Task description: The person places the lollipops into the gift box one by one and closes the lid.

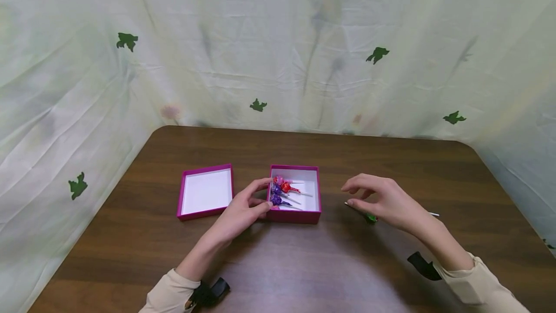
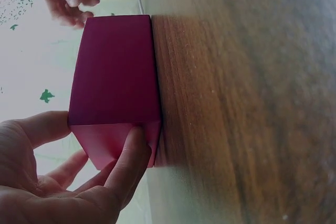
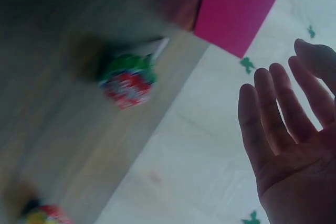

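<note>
A magenta box (image 1: 293,217) with a white inside stands on the wooden table. Several wrapped lollipops (image 1: 285,187), red, pink and purple, lie in it along its left side, their white sticks pointing right. My left hand (image 1: 243,210) holds the box by its left wall, the thumb at the rim near the front corner and fingers against the outer side. To the right of the box, my right hand (image 1: 386,199) hovers with fingers bent and nothing in them. Below it, a green-and-red wrapped lollipop (image 3: 128,81) lies on the table, partly hidden in the head view.
The box's lid (image 1: 206,191) lies at the left with its white inside up. Another lollipop (image 3: 47,216), yellow and red, sits farther right on the table; in the head view its stick (image 1: 434,214) shows beyond my right wrist. A leaf-patterned cloth (image 1: 278,52) hangs behind the table.
</note>
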`<state>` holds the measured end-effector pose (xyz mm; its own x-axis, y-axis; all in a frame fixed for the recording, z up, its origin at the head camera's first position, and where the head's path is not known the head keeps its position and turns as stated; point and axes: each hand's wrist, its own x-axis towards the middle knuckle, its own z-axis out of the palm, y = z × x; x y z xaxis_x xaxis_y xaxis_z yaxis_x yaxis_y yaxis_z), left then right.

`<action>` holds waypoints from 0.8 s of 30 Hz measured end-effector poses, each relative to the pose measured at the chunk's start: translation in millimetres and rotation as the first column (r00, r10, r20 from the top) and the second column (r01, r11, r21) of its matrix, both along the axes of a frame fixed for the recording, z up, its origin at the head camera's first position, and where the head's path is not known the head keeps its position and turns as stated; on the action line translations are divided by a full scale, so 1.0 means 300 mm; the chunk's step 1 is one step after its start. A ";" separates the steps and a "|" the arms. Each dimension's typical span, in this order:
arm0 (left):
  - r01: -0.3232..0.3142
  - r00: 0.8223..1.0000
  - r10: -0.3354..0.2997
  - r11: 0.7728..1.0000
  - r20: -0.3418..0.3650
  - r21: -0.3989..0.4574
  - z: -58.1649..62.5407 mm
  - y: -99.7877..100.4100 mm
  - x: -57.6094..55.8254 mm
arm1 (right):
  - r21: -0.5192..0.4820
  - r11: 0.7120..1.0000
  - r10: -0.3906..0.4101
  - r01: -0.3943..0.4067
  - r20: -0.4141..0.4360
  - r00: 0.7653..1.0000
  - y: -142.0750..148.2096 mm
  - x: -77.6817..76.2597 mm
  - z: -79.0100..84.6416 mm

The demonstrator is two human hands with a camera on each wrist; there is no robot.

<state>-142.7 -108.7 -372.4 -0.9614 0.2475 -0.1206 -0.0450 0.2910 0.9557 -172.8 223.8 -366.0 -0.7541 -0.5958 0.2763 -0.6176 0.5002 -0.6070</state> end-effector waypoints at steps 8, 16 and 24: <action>-0.005 1.000 0.006 1.000 -0.013 0.006 -0.090 -0.016 -0.040 | 0.066 0.996 -0.063 0.062 0.011 0.998 0.080 0.025 -0.048; 0.000 1.000 0.001 1.000 -0.023 0.007 -0.104 -0.022 -0.044 | 0.100 0.994 -0.055 0.053 0.017 0.998 0.138 0.035 -0.108; 0.007 1.000 -0.007 1.000 -0.020 0.007 -0.104 -0.021 -0.044 | 0.114 0.990 -0.095 0.081 0.123 0.988 0.162 0.040 -0.146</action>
